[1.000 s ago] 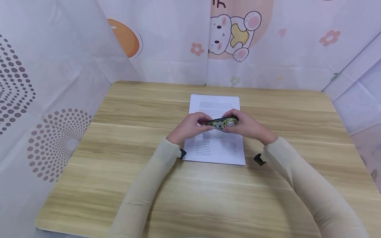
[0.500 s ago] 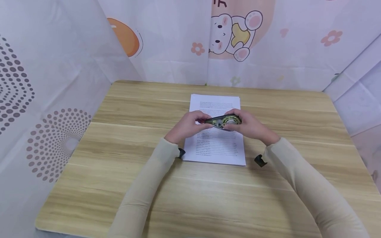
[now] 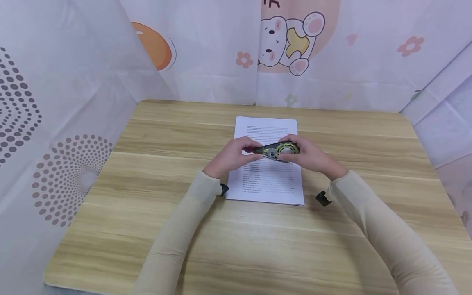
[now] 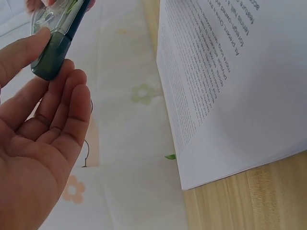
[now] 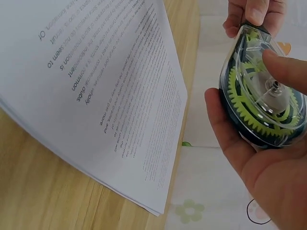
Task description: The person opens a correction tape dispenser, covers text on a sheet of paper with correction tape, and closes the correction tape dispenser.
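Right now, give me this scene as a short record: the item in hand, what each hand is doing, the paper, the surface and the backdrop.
Item: tape dispenser, clear case with green gears, held up apart from the paper
Left hand: pinches its narrow, dark end
Right hand: grips its wide, rounded end
Paper: stack of printed sheets, lying below the hands
Surface: wood-grain table
Backdrop: white cloth with a sideways bear print
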{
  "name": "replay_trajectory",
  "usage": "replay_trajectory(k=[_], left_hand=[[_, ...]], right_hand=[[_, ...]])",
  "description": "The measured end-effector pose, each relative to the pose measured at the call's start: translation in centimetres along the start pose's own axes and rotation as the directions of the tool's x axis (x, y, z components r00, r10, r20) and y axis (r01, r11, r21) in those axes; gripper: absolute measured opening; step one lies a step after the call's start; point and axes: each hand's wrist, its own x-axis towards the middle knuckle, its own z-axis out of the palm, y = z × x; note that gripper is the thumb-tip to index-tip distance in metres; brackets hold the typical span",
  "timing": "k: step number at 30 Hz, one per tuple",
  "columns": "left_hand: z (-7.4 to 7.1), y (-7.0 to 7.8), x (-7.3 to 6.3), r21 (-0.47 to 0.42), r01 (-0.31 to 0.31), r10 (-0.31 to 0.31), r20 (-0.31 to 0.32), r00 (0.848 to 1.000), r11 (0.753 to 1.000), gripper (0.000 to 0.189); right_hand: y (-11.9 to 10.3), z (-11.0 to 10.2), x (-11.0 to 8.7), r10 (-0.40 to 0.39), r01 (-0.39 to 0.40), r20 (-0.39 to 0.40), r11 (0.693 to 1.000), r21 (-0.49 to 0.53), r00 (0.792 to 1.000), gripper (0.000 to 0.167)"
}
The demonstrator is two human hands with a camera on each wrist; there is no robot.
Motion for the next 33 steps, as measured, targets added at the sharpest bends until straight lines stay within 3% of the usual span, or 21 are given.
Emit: replay_trajectory(k=[11, 18, 26, 33], left_hand=[[-0.19, 0.25, -0.09, -0.011, 0.001, -0.001, -0.035, 0.999, 1.0, 0.031], [-0.21, 0.43, -0.24, -0.041, -0.018, 0.015, -0.066, 0.998, 0.999, 0.031], [-0.48, 0.46, -0.26, -0.037, -0.027, 0.025, -0.033, 0.999, 0.999, 0.029], [-0.61, 0.35, -0.32, -0.061, 0.038, -0.04, -0.03, 0.999, 0.997, 0.029]], right_hand=[[-0.38, -0.21, -0.11, -0.048, 0.049, -0.046, 0.998, 0.039, 0.998, 0.04], [-0.47, -0.12, -0.24, -0.033, 0.039, -0.08, 0.996, 0.078, 0.996, 0.039], [-0.38, -0.38, -0.49, -0.065, 0.069, -0.059, 0.996, 0.064, 0.996, 0.038], [-0.25, -0.24, -0.63, -0.068, 0.07, -0.061, 0.997, 0.038, 0.996, 0.039]])
